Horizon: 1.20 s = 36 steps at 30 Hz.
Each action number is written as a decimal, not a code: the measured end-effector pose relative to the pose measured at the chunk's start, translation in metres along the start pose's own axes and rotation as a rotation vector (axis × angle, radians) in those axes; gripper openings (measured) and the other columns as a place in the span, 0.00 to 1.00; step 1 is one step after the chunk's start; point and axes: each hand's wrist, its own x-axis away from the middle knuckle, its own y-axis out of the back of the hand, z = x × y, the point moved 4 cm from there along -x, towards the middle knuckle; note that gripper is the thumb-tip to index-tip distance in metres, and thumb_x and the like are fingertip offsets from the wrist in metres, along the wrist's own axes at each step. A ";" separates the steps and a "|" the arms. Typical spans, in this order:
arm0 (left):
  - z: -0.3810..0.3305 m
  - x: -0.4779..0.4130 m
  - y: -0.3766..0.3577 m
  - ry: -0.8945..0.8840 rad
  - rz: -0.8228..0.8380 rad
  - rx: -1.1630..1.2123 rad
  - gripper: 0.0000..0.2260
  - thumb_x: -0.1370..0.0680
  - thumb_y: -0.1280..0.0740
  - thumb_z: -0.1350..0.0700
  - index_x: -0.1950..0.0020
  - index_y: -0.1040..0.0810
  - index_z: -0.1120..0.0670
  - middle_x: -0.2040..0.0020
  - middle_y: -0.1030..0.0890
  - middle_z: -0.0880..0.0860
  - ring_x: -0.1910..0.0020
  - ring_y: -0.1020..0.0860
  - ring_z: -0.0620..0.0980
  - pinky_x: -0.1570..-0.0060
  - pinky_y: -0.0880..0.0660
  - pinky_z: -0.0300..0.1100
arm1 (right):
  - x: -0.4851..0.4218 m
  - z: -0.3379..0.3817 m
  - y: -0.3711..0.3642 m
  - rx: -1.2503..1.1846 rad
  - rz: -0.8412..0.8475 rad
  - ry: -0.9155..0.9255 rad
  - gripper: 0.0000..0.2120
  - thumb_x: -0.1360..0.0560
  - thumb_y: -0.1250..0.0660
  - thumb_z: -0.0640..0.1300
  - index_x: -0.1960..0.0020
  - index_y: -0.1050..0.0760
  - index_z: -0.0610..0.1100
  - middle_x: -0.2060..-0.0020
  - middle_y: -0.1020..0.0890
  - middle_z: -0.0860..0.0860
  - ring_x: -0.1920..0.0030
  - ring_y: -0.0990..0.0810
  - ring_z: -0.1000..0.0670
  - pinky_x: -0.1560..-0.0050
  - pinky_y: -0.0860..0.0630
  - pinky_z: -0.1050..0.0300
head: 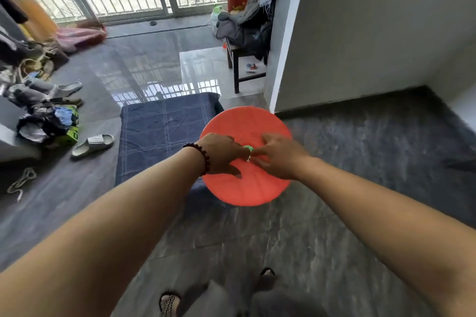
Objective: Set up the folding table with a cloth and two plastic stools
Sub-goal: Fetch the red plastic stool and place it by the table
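Red-orange plastic fills the middle of the view: the round seat of a stool [247, 121], standing on the floor at the near right corner of the desk, its rim overlapping that corner from this angle. The desk itself is hidden under a navy checked cloth [164, 126] that lies flat across it, so that part of the setup looks done.

Both hands meet at the centre of the seat. The left hand [221, 153] has its fingers curled down into the middle of the stool, holding it there, thumb spread toward the near rim. The right hand [278, 156] is narrow, its fingertips pinching a small green piece [248, 147] that shows at the same spot. My guess is that the centre serves as a carrying grip, and that the green belongs to a second stool nested beneath, though the view cannot confirm it.
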 end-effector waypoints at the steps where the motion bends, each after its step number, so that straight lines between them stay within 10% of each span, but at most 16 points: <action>1: -0.001 0.003 -0.002 0.018 0.005 0.008 0.24 0.25 0.38 0.38 0.31 0.35 0.44 0.42 0.23 0.49 0.43 0.26 0.53 0.53 0.30 0.47 | 0.000 0.002 -0.001 0.005 0.015 0.018 0.17 0.21 0.44 0.58 0.35 0.27 0.58 0.41 0.28 0.43 0.37 0.30 0.43 0.43 0.33 0.56; 36: 0.008 0.100 -0.172 0.277 0.139 0.288 0.25 0.27 0.36 0.36 0.32 0.34 0.42 0.42 0.21 0.51 0.43 0.23 0.56 0.49 0.25 0.48 | -0.050 0.105 -0.136 0.025 0.220 0.304 0.22 0.27 0.38 0.64 0.36 0.25 0.58 0.44 0.28 0.46 0.38 0.29 0.46 0.41 0.33 0.57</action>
